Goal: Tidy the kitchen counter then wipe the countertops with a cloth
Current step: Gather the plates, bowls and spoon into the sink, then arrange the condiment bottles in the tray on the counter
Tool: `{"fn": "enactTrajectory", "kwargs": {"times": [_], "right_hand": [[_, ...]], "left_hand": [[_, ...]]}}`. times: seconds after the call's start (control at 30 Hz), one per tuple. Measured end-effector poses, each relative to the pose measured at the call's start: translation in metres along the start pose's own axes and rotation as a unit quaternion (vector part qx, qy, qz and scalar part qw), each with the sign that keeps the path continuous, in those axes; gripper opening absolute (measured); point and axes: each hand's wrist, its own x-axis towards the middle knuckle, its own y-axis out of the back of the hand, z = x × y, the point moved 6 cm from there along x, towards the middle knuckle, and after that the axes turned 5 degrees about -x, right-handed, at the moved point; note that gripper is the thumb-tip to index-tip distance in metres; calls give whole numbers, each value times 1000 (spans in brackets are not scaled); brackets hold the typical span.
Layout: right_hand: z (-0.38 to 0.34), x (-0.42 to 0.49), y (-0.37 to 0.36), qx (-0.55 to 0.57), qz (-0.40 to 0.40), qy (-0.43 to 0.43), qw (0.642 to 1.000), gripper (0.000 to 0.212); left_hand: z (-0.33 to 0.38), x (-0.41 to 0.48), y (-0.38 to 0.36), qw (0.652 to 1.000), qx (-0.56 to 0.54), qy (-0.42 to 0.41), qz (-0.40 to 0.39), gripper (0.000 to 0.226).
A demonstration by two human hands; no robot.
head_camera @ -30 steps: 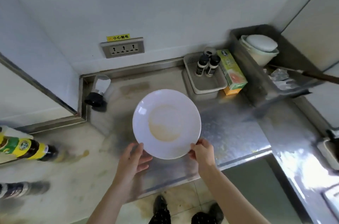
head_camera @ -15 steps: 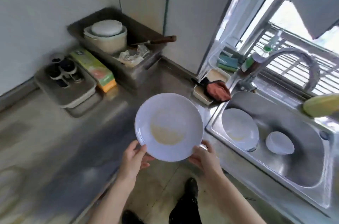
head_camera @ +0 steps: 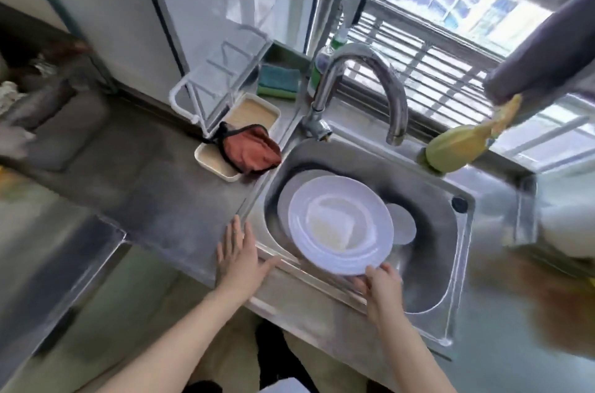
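Observation:
A white plate point(head_camera: 341, 225) with a pale stain in its middle is held over the steel sink point(head_camera: 428, 209), above another white plate point(head_camera: 285, 199) and a small bowl point(head_camera: 402, 223) lying in the basin. My right hand point(head_camera: 380, 286) grips the plate's near rim. My left hand point(head_camera: 240, 259) is off the plate, fingers spread over the sink's front left edge. A rust-red cloth point(head_camera: 251, 149) lies on a cream tray point(head_camera: 212, 159) left of the sink, on the steel counter point(head_camera: 145, 180).
A curved tap point(head_camera: 363, 83) arches over the basin. Behind it stand a green-capped soap bottle point(head_camera: 322, 67) and a teal-green sponge point(head_camera: 278, 82). A white wire rack point(head_camera: 219, 83) stands by the tray. A yellow-green object point(head_camera: 460, 144) rests on the sink's far rim.
The view has swung right from the counter to the sink. The plate has moved over the basin, and my left hand has let go of it.

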Motion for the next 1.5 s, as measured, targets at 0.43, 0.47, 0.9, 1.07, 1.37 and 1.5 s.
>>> {"fn": "enactTrajectory", "kwargs": {"times": [0.43, 0.47, 0.9, 1.07, 1.37, 1.5], "right_hand": [[10, 107, -41, -11, -9, -53, 998, 29], [14, 110, -46, -19, -22, -56, 998, 30], [11, 114, -36, -317, -150, -26, 936, 12], [-18, 74, -55, -400, -158, 142, 892, 27], [19, -108, -182, -448, -382, 310, 747, 6], [92, -201, -235, -522, -474, 346, 618, 32]], "left_hand": [[4, 6, -20, 985, 161, 35, -50, 98], [4, 6, -20, 985, 160, 37, -54, 97], [1, 9, -20, 988, 151, 16, -16, 111], [-2, -30, 5, 988, 71, -7, 135, 92], [-161, -186, 57, 916, -127, 211, 318, 30], [-261, -263, 57, 870, -152, 302, 358, 34]]}}
